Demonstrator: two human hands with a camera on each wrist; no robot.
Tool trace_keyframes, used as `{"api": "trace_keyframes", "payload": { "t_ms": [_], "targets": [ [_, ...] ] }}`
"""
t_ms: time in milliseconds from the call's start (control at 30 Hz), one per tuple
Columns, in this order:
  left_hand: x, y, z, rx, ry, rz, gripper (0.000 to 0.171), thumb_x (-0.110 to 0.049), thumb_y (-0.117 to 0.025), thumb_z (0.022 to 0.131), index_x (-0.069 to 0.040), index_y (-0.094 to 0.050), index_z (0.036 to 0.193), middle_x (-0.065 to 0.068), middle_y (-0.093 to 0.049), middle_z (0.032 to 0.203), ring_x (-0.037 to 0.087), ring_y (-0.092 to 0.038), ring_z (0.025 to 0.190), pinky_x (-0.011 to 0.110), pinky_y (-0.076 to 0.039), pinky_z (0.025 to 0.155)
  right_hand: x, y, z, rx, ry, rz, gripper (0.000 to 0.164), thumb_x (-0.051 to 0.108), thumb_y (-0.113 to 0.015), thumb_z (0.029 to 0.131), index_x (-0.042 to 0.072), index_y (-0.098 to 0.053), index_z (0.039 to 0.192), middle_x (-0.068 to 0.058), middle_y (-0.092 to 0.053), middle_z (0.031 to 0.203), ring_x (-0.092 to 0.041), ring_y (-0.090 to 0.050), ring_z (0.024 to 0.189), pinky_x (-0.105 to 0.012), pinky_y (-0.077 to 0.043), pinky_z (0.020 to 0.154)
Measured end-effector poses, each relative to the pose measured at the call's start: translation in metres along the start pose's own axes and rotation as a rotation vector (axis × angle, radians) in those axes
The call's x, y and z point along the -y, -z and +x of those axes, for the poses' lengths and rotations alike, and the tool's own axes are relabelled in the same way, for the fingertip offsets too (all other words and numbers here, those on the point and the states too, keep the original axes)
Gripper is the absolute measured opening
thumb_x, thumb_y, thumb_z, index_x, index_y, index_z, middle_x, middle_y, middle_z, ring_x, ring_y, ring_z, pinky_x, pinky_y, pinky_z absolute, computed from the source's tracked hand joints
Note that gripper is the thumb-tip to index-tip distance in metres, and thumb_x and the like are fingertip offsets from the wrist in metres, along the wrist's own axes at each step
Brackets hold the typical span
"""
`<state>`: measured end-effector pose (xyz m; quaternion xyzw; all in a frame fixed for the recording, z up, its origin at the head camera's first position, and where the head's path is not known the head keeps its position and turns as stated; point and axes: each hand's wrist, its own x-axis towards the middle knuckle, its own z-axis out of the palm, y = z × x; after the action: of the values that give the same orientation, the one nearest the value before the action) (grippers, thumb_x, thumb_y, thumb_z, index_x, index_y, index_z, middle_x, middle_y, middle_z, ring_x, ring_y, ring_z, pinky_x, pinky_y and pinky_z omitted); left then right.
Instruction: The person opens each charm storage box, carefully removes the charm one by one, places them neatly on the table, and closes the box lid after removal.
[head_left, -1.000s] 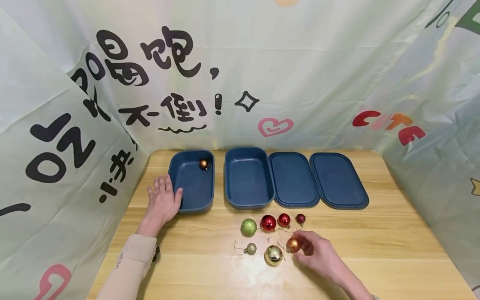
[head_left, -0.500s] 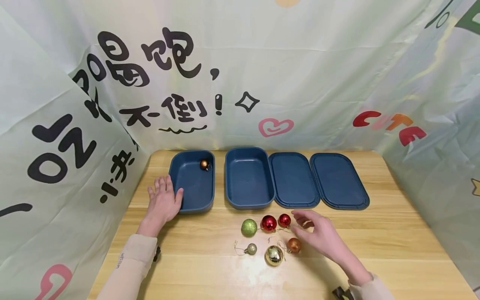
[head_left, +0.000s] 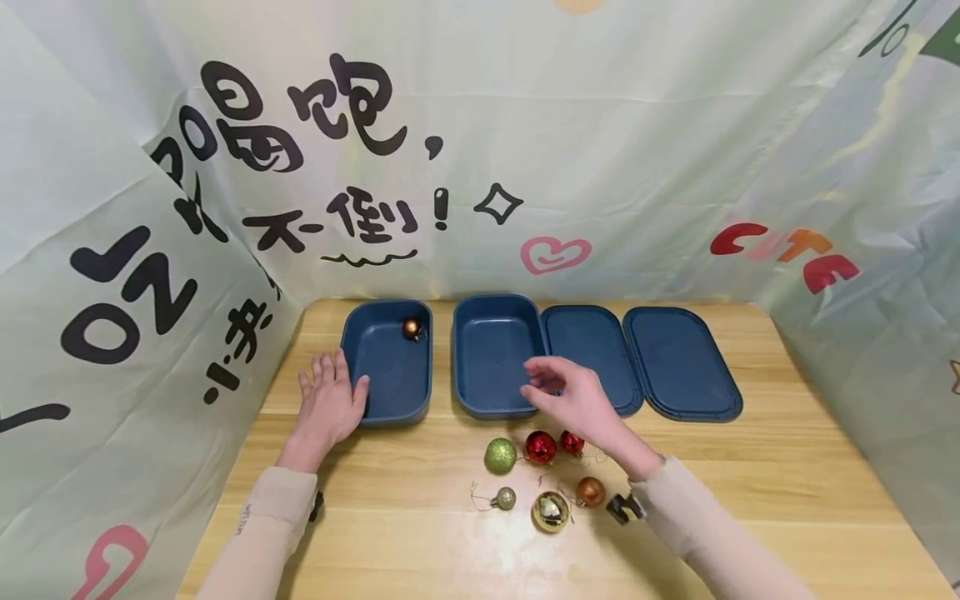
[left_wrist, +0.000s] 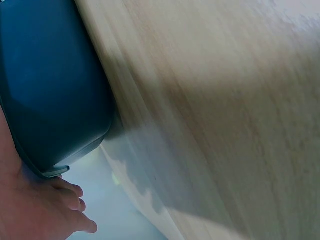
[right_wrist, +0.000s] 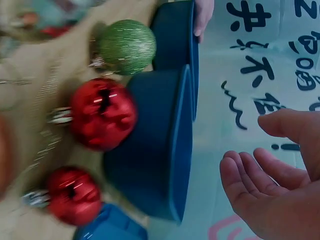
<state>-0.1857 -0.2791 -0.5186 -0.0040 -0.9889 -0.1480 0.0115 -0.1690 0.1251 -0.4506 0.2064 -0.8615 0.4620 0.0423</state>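
My left hand point(head_left: 327, 404) rests against the left side of the left blue box point(head_left: 386, 417), its fingers straight. In the left wrist view, that hand point(left_wrist: 40, 205) is beside the box wall point(left_wrist: 55, 90). One small bronze bauble point(head_left: 412, 329) lies inside this box. My right hand point(head_left: 573, 396) hovers over the near right edge of the second blue box point(head_left: 491, 410), fingers loosely bent. In the right wrist view, a gap shows between thumb and fingers of this hand point(right_wrist: 275, 185), and nothing visible is held. Red baubles point(right_wrist: 102, 114) and a green glitter bauble point(right_wrist: 127, 47) lie below.
Two flat blue lids point(head_left: 682, 362) lie right of the boxes. In front sit a small gold glitter bauble point(head_left: 506, 498), a shiny gold bauble point(head_left: 551, 512) and an orange-bronze bauble point(head_left: 590, 492). A printed cloth point(head_left: 637, 167) hangs around the wooden table point(head_left: 420, 533).
My right hand has left the orange-bronze bauble and moved up and left to the second box. The small dark red bauble at the right is out of sight. My left hand stays put.
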Motion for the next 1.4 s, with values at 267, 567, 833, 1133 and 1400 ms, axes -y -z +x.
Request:
{"api": "trace_keyframes", "payload": {
  "t_ms": [267,567,833,1133,1400],
  "targets": [
    [-0.001,0.000,0.000,0.003,-0.001,0.004,0.078,-0.040,-0.033,0.114,0.017,-0.010,0.162,0.043,-0.008,0.168,0.059,-0.007,0.157,0.079,-0.003,0.121,0.012,-0.024,0.045,0.044,-0.033,0.070,0.035,0.013,-0.079,0.094,0.005,-0.072,0.128,-0.011,-0.077,0.114,-0.023,-0.074,0.099,-0.035,-0.062,0.089],
    [-0.002,0.001,0.001,0.008,0.001,0.011,0.078,-0.039,-0.036,0.114,0.017,-0.011,0.161,0.044,-0.008,0.167,0.060,-0.007,0.157,0.079,-0.005,0.121,0.021,-0.057,0.085,0.048,-0.047,0.094,0.037,0.013,-0.078,0.095,0.000,-0.070,0.128,-0.020,-0.075,0.120,-0.028,-0.074,0.102,-0.041,-0.061,0.093],
    [0.000,0.000,0.000,0.002,0.002,0.013,0.078,-0.039,-0.036,0.113,0.016,-0.011,0.162,0.044,-0.009,0.167,0.059,-0.006,0.158,0.079,-0.005,0.121,0.028,-0.088,0.116,0.076,-0.067,0.089,0.036,0.011,-0.076,0.096,0.000,-0.070,0.130,-0.018,-0.075,0.120,-0.029,-0.073,0.105,-0.040,-0.060,0.094],
    [-0.001,-0.002,0.002,-0.002,-0.001,0.025,0.078,-0.039,-0.036,0.113,0.017,-0.012,0.161,0.043,-0.012,0.167,0.059,-0.009,0.157,0.078,-0.006,0.122,0.028,-0.115,0.148,0.088,-0.081,0.050,0.037,0.013,-0.076,0.096,-0.001,-0.070,0.129,-0.020,-0.074,0.125,-0.031,-0.072,0.110,-0.043,-0.059,0.098],
    [-0.002,0.000,0.000,0.005,0.003,0.029,0.078,-0.040,-0.035,0.113,0.016,-0.011,0.162,0.043,-0.012,0.167,0.058,-0.009,0.158,0.078,-0.006,0.122,0.027,-0.136,0.170,0.093,-0.083,0.014,0.037,0.014,-0.076,0.096,0.000,-0.071,0.130,-0.021,-0.075,0.124,-0.031,-0.073,0.112,-0.043,-0.059,0.098]
  ]
}}
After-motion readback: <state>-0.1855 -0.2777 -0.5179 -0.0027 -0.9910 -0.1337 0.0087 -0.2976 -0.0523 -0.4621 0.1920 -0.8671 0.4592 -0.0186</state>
